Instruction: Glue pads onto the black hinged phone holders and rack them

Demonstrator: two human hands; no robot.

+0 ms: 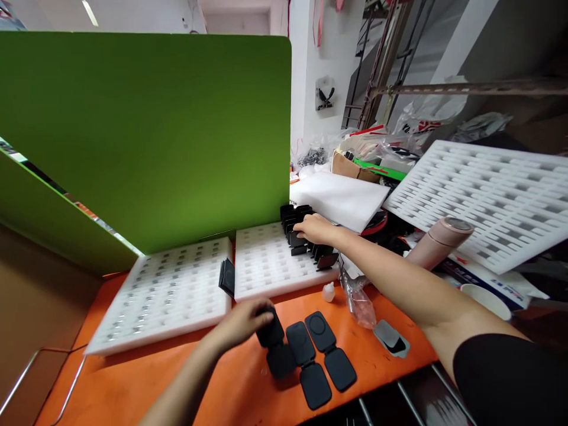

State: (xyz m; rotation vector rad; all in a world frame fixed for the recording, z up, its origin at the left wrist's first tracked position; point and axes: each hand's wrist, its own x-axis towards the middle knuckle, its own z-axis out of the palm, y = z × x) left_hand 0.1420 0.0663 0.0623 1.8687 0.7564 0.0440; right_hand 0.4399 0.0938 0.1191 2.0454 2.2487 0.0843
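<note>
My left hand (252, 319) has its fingers closed on the upper panel of a black folding pad (281, 360) lying unfolded on the orange table. Two more unfolded black pads (315, 386) (339, 368) lie just right of it, each with two hinged panels. Farther off, my right hand (310, 229) pinches at a black piece (296, 239) among the upright black pieces standing in rows in the right white foam tray (266, 266). One dark folded pad (227, 277) leans between the two foam trays.
The left foam tray (177, 284) holds rows of small clear or metallic pieces. A green partition (155, 136) rises behind. At right are a small white bottle (328, 292), plastic bag (361, 307), grey pieces (391, 338), pink flask (439, 242) and another perforated foam sheet (483, 195).
</note>
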